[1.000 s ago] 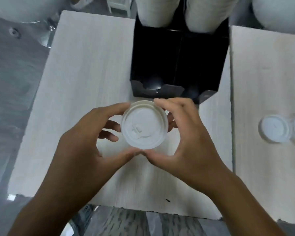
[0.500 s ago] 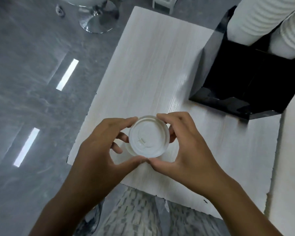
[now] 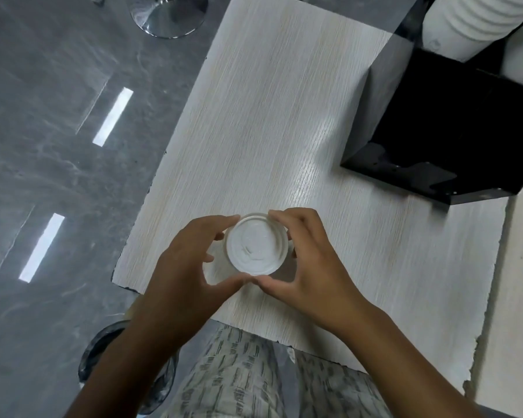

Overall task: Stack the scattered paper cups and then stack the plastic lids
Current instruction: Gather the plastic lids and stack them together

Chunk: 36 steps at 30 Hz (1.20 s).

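Two hands: both on one stack of round white plastic lids (image 3: 256, 247), low over the near middle of the pale wood-grain bench (image 3: 272, 122).
Lid stack: top lid faces up, embossed marks on its face; layered rims show at the right edge, but the number of lids in it cannot be counted.
Left hand (image 3: 191, 267): on the stack's left side, index finger curled over the far rim, thumb hooked under the near rim, the other fingers (image 3: 207, 257) bent in toward the side.
Right hand (image 3: 311, 260): mirrors it on the right, index finger arched over the far rim, thumb meeting the left thumb at the near edge, pinching the stack between them.
Cup stacks: two tall columns of nested white paper cups (image 3: 471, 22), top right, leaning out of frame.
Holder: one glossy black box-shaped organiser (image 3: 453, 140) at the bench's far right, the cup columns rising from it, well apart from the hands.
Second surface: one more pale bench (image 3: 520, 297) just beside the first, on the right.
Floor: grey marbled tiles (image 3: 58, 161) with two bright reflected light strips; one chrome round base (image 3: 169, 13) at the top.
Person: patterned grey-and-white clothing (image 3: 254, 375) at the near edge.
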Each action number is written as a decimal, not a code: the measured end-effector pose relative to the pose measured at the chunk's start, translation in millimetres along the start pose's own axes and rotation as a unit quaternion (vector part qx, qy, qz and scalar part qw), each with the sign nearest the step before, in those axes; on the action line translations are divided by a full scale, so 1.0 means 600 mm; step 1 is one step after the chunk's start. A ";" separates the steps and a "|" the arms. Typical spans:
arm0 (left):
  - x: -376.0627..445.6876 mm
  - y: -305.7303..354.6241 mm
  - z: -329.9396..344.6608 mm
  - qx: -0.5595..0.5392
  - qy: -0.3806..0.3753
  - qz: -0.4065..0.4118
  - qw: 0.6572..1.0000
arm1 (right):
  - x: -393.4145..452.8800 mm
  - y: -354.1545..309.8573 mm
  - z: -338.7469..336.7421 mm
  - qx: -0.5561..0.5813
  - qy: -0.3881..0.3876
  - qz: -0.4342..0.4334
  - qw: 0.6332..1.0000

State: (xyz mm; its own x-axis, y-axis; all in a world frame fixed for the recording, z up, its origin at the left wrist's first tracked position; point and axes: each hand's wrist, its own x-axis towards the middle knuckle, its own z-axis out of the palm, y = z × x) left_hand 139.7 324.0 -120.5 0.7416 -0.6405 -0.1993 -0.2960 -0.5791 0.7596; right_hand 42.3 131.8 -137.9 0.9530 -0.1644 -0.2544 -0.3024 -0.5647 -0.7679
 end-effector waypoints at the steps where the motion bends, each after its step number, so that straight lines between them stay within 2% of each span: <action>1: -0.001 -0.002 -0.001 -0.007 0.002 -0.006 1.000 | 0.001 0.001 0.003 0.005 0.001 -0.001 1.000; 7: -0.016 -0.013 0.005 -0.076 0.014 -0.057 0.995 | 0.006 0.008 0.019 0.047 0.005 -0.019 0.999; 13: -0.012 -0.008 0.009 -0.109 0.016 -0.064 0.992 | 0.008 0.015 0.023 0.051 0.015 -0.005 0.999; 20: 0.003 -0.002 0.023 -0.167 -0.003 -0.086 0.982 | 0.002 0.020 0.016 0.122 0.032 0.023 0.992; 26: 0.060 0.056 0.080 -0.155 -0.072 -0.006 0.985 | -0.042 0.051 -0.064 0.118 0.098 0.064 0.986; 32: 0.126 0.147 0.179 -0.183 -0.172 0.060 0.966 | -0.126 0.111 -0.157 0.084 0.178 0.131 0.972; 36: 0.155 0.172 0.231 -0.176 -0.216 0.092 0.956 | -0.154 0.145 -0.177 0.076 0.216 0.169 0.959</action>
State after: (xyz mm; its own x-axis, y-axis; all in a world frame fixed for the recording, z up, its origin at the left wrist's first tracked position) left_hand 94.6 135.0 -146.6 0.3561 -0.9076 -0.2223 -0.1189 -0.2800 0.9526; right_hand -70.4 11.7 -118.9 0.7081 -0.6556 -0.2623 -0.5634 -0.3005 -0.7696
